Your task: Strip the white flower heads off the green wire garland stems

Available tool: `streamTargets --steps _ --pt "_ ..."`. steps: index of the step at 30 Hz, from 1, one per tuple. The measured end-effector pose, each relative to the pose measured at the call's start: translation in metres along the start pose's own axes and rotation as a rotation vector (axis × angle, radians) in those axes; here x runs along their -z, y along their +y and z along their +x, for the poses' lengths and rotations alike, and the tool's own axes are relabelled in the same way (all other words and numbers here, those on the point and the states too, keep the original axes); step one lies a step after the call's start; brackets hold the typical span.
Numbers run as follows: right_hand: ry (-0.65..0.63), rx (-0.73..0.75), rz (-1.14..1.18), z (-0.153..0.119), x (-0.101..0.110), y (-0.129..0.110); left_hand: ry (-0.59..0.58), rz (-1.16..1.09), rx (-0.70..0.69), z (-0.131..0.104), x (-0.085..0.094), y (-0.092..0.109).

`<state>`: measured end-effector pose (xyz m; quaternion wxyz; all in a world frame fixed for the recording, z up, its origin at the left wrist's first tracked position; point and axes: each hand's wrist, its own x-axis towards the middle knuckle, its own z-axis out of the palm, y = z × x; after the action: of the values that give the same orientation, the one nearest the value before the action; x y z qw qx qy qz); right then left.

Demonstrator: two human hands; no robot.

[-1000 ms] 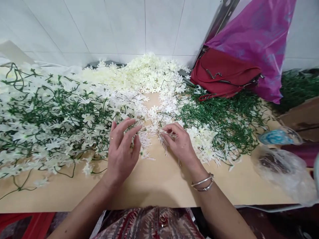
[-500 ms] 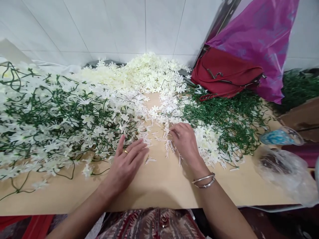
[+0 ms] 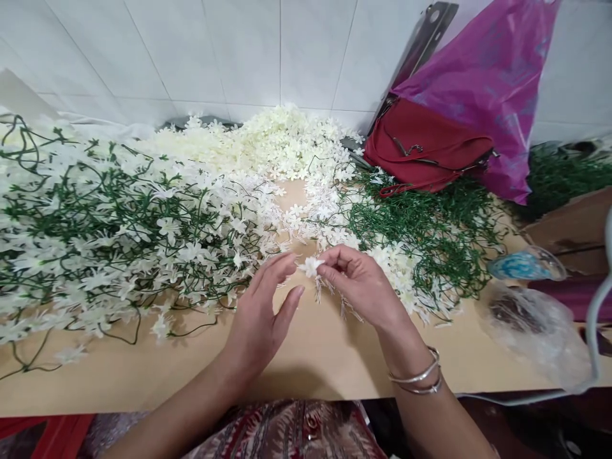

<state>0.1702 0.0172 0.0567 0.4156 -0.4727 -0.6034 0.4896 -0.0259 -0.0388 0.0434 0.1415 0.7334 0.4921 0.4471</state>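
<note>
A small white artificial flower [image 3: 312,266] is pinched between the thumb and fingers of my right hand [image 3: 356,280], just over the table. My left hand [image 3: 265,312] is raised to its left, thumb apart from the fingers, with nothing visible in it. A gap separates its fingertips from the flower. Beneath and behind my right hand lie loose white stamens [image 3: 318,290] and more white blossoms [image 3: 399,271]. To the left of my left hand spreads a big heap of white flowers on green stems [image 3: 157,223].
Cream blossoms [image 3: 287,140] are piled along the tiled wall [image 3: 248,51]. Bare green stems [image 3: 401,220] lie at the right, below a red bag [image 3: 425,143] and a purple plastic bag [image 3: 488,83]. A blue-and-white cup [image 3: 523,263] and a clear plastic bag [image 3: 540,331] are near the right edge.
My right hand has lifted a white flower from the table and turned it inward. My left hand has risen from flat near the stamens and turned toward it, thumb spread.
</note>
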Motion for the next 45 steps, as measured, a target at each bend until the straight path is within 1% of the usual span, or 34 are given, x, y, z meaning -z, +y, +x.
streamTargets --steps 1,2,4,6,9,12,15,18,20,21,22,24,26,29,31,33,36,39,42,44,45 --pt "-0.056 -0.028 0.016 -0.003 -0.002 0.0 -0.031 -0.115 0.082 0.004 -0.006 0.0" --pt "-0.086 -0.046 0.026 -0.007 -0.003 0.001 -0.068 -0.219 0.161 0.007 -0.011 -0.001" --pt "-0.08 -0.062 0.022 -0.013 -0.005 0.004 -0.112 -0.381 0.278 0.01 -0.02 -0.006" --pt "-0.036 -0.06 -0.012 -0.016 -0.003 0.009 -0.1 -0.484 0.355 0.009 -0.027 -0.013" --pt "0.057 -0.016 -0.147 -0.013 0.005 0.012 -0.017 -0.614 0.453 0.003 -0.033 -0.019" --pt "0.13 0.066 -0.351 0.004 0.008 0.009 0.085 -0.757 0.542 0.001 -0.037 -0.019" --pt "0.083 0.129 -0.564 0.032 -0.004 0.004 0.123 -0.832 0.581 0.003 -0.039 -0.017" --pt "0.027 0.129 -0.842 0.058 -0.023 0.004 0.14 -0.856 0.59 0.005 -0.038 -0.016" --pt "-0.013 0.13 -0.97 0.067 -0.031 0.007 0.15 -0.869 0.599 0.005 -0.037 -0.016" --pt "-0.018 0.138 -0.989 0.069 -0.031 0.009 0.155 -0.876 0.604 0.005 -0.036 -0.016" --pt "-0.012 0.148 -0.973 0.069 -0.03 0.01 0.16 -0.882 0.607 0.005 -0.036 -0.016" --pt "0.038 0.172 -0.847 0.065 -0.021 0.012 0.176 -0.899 0.612 0.005 -0.036 -0.016" --pt "0.115 0.173 -0.626 0.057 -0.01 0.013 0.188 -0.921 0.615 0.005 -0.037 -0.016" --pt "0.188 0.101 -0.189 0.04 0.002 0.013 0.201 -0.944 0.629 0.005 -0.038 -0.015" --pt "0.189 0.038 0.064 0.028 0.002 0.012 0.2 -0.932 0.615 0.005 -0.039 -0.015" --pt "0.183 -0.013 0.216 0.018 -0.004 0.013 0.181 -0.906 0.579 0.003 -0.039 -0.017" --pt "0.169 -0.055 0.325 0.007 -0.017 0.019 0.138 -0.836 0.477 0.001 -0.039 -0.019" --pt "0.193 -0.05 0.324 0.003 -0.023 0.025 0.143 -0.596 0.302 0.001 -0.036 -0.02" --pt "0.234 -0.022 0.302 0.002 -0.022 0.026 0.173 -0.342 0.152 0.002 -0.031 -0.019" --pt "0.227 0.022 0.28 0.001 -0.019 0.024 0.17 -0.286 0.105 0.001 -0.03 -0.019" --pt "0.218 0.049 0.251 0.0 -0.018 0.022 0.158 -0.292 0.107 0.0 -0.031 -0.02"
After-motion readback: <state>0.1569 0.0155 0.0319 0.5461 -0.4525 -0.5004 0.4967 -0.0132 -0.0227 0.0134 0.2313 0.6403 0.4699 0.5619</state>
